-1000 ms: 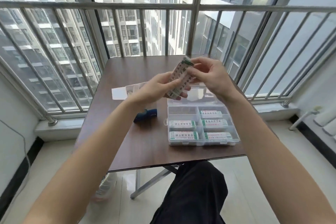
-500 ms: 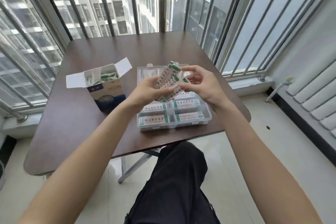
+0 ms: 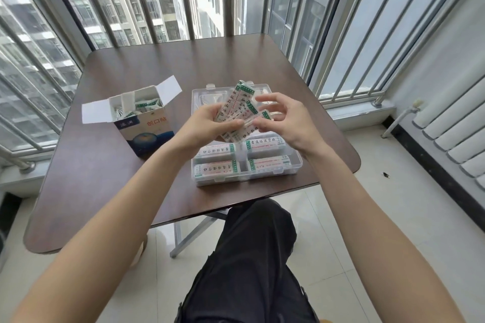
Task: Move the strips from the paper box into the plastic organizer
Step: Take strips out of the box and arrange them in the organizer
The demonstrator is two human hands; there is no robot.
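I am holding a bunch of strips (image 3: 236, 107) up in the air, just over the plastic organizer (image 3: 295, 162). My left hand (image 3: 207, 126) is pinching the bunch tight with thumb and fingers. My right hand (image 3: 283, 120) is half open, and its fingertips (image 3: 258, 121) are touching the strips at one end. The strips are fanning out and look slippery. I think I should be squaring them into a neat stack so they fit in one little space. The four front spaces are already holding strips, so I should be aiming for a back one. More strips are waiting in the paper box (image 3: 147, 126), which is standing open on the table (image 3: 162, 65) to the left.
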